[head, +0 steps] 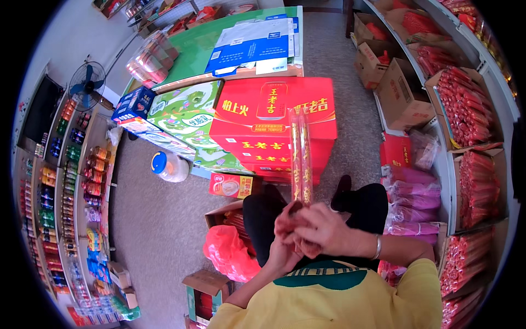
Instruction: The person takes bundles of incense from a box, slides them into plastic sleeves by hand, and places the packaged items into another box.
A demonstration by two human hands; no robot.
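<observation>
Two long red sticks [301,160], apparently candles in clear wrapping with gold lettering, stand side by side and point away from me. My left hand [284,249] closes around their lower end, low in front of my lap. A reddish-brown cloth [309,248] is bunched around that end and hides part of the grip. My right hand [324,230], slightly blurred, presses the cloth against the sticks from the right. Beyond the hands, the tips of the sticks overlap a stack of red drink cartons [246,94].
An open carton of red sticks [236,220] with a red plastic bag [230,255] lies by my left leg. Green milk cartons [185,109] and a blue-lidded jar [170,166] stand ahead left. Shelves of boxed red sticks [464,109] line the right; bottle shelves [96,177] the left.
</observation>
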